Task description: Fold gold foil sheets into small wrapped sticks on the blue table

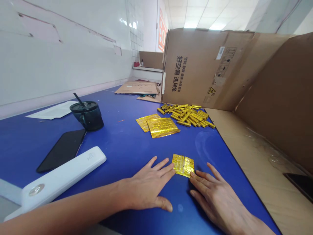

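A small square of gold foil paper (183,165), creased down its middle, lies flat on the blue table between my hands. My left hand (153,184) is spread palm down, with fingertips touching the foil's left edge. My right hand (215,192) rests at the lower right corner of the foil, its fingers stretched out and the index finger raised a little apart. Farther back are larger gold foil sheets (163,127), overlapping one another. Behind them sits a heap of rolled or folded gold foil strips (188,115).
A big cardboard box (195,68) stands at the back right and along the table's right edge. On the left are a dark lidded mug (88,116), a black phone (62,150), a long white device (63,176) and white paper (52,110). Flat cardboard (137,87) lies farther back.
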A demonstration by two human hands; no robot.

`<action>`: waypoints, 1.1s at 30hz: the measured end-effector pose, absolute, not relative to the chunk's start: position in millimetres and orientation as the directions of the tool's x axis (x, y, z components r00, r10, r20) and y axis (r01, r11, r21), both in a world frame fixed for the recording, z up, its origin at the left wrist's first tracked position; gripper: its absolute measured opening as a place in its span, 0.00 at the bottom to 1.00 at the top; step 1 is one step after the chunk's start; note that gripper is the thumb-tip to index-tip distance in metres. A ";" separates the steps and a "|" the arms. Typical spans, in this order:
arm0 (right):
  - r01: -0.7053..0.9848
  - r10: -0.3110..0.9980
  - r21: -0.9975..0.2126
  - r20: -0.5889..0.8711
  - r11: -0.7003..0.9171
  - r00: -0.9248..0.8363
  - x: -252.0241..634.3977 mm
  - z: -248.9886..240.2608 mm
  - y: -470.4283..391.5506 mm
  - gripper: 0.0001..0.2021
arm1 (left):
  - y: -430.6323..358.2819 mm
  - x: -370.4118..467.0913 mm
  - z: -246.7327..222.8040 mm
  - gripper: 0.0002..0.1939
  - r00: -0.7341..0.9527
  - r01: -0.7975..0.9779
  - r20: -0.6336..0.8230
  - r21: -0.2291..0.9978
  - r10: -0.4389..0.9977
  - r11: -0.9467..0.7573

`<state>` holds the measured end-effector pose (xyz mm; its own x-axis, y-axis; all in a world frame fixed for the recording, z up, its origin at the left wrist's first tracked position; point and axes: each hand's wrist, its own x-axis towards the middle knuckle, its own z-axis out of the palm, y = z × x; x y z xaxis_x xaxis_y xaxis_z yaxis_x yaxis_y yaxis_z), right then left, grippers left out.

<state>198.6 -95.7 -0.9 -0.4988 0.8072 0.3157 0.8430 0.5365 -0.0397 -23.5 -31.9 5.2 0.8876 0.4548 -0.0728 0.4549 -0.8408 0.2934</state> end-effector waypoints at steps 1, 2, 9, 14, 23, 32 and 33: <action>0.843 0.809 -0.040 0.308 0.536 -0.500 198.8 -1.2 -95.9 0.12 | -32.4 -23.6 4.7 0.43 0.885 0.459 -0.070 0.293 0.460 -0.839; 0.843 0.810 -0.040 0.304 0.537 -0.502 199.1 -1.7 -96.0 0.12 | -32.9 -24.1 4.3 0.42 0.883 0.462 -0.067 0.295 0.464 -0.836; 0.845 0.815 -0.061 0.309 0.531 -0.490 201.9 -6.3 -88.9 0.11 | -27.7 -24.0 5.5 0.29 0.887 0.435 0.039 0.266 0.460 -0.860; 0.888 0.885 -0.097 0.187 0.450 -0.427 200.8 0.4 -75.8 0.09 | -19.8 -8.8 2.7 0.11 0.872 0.431 0.187 0.147 0.453 -0.890; 0.829 0.815 -0.050 0.224 0.557 -0.534 198.7 -2.8 -70.1 0.12 | -15.5 7.9 -5.1 0.07 0.882 0.430 0.240 -0.060 0.405 -0.901; 0.848 0.874 -0.264 0.305 0.460 -0.379 199.7 -6.9 -62.4 0.10 | -13.0 14.8 3.9 0.05 0.876 0.429 0.264 -0.045 0.403 -0.902; 0.842 0.882 -0.297 0.294 0.450 -0.368 200.1 -5.1 -62.5 0.09 | -10.6 15.3 4.9 0.06 0.872 0.430 0.261 -0.003 0.415 -0.903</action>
<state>200.1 -62.5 -5.1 -0.3678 0.8821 0.2944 0.8422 0.4502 -0.2967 15.3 -10.6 4.9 0.8717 0.4147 0.2610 0.4303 -0.9027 -0.0029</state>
